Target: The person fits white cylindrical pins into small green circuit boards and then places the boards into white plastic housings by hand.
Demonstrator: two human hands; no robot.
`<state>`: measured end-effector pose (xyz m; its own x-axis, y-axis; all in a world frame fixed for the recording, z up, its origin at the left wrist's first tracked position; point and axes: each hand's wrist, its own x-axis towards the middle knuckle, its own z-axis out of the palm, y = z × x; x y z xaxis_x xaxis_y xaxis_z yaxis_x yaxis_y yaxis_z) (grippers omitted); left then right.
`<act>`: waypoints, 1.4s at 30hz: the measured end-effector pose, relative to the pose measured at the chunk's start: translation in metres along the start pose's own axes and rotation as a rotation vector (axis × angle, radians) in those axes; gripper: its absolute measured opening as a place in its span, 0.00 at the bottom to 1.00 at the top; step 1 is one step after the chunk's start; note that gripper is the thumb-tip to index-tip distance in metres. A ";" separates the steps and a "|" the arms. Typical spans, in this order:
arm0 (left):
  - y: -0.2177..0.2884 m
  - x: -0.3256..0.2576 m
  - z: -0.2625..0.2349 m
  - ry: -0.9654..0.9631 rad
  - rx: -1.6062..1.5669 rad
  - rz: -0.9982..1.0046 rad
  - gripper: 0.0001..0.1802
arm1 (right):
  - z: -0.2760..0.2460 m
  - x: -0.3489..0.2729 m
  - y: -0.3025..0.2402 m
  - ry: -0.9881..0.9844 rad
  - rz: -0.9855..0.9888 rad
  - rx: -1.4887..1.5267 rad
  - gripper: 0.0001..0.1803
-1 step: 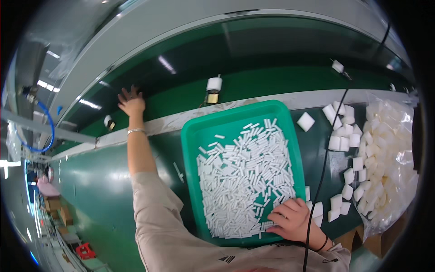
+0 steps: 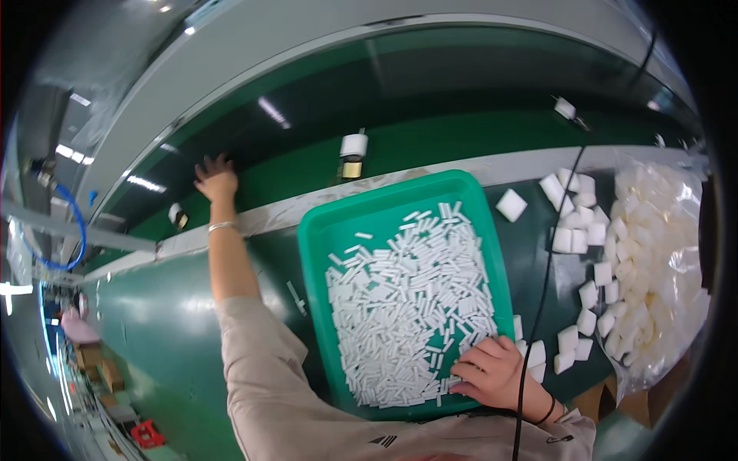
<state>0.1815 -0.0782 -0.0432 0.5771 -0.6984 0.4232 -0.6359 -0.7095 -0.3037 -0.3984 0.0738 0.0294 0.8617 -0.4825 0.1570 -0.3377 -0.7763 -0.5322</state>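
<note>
My left hand [image 2: 217,178] reaches out over the green belt [image 2: 296,170] at the far left, fingers stretched apart with nothing in them. Left of it on the belt lies a small part with a white top and dark base [image 2: 177,216]. My right hand [image 2: 492,373] rests at the near right corner of a green tray [image 2: 314,253], fingers curled toward the thumb. Its fingertips touch the small white sticks [image 2: 415,284] that fill much of the tray; what they pinch, if anything, is hidden.
On the belt beyond the tray stands a part with a white cylinder and gold band [image 2: 353,147]; another white part [image 2: 565,107] lies far right. White foam blocks [image 2: 569,240] lie right of the tray, beside a clear bag [image 2: 653,261] of them. A black cable [image 2: 547,269] hangs down in front.
The scene has shifted slightly left in the view. My left hand's fingers look a little more bent. My right hand stays at the tray corner.
</note>
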 end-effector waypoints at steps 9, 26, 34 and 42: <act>-0.007 -0.003 -0.064 0.265 -0.834 -0.060 0.17 | 0.005 0.002 0.001 0.071 -0.022 -0.102 0.09; 0.088 -0.323 -0.294 -1.226 -2.532 0.020 0.24 | 0.006 -0.009 -0.004 0.615 0.354 0.817 0.07; 0.091 -0.328 -0.288 -1.104 -2.557 -0.023 0.21 | 0.006 -0.012 -0.004 0.564 0.374 0.881 0.07; 0.092 -0.330 -0.288 -1.100 -2.416 0.151 0.21 | 0.002 -0.011 -0.007 0.567 0.337 0.646 0.08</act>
<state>-0.2149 0.1139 0.0351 -0.0317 -0.9993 -0.0203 0.5136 -0.0336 0.8574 -0.4044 0.0854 0.0301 0.3844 -0.9007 0.2024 -0.1130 -0.2635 -0.9580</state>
